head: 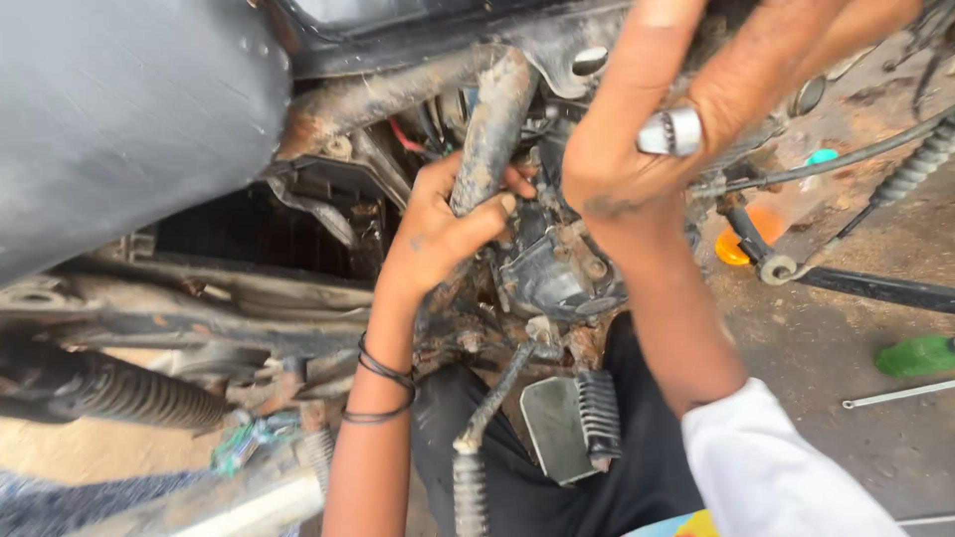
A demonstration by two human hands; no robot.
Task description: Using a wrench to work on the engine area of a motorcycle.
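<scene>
My left hand (438,229), with thin black bands on the wrist, is wrapped around a rusty, dirty frame tube (492,109) of a motorcycle. Just right of it sits the grimy engine casing (552,273). My right hand (647,119), in a white sleeve (776,467), is raised in front of the frame. It pinches a short shiny metal socket (671,131) between the fingers.
A grey body panel (119,119) fills the upper left, with a coil spring (99,388) below it. A ribbed footpeg (597,418) and a lever (487,418) hang low at centre. Cables (846,159) run right. An orange piece (736,244), a green object (915,356) and a metal rod (895,396) lie on the ground.
</scene>
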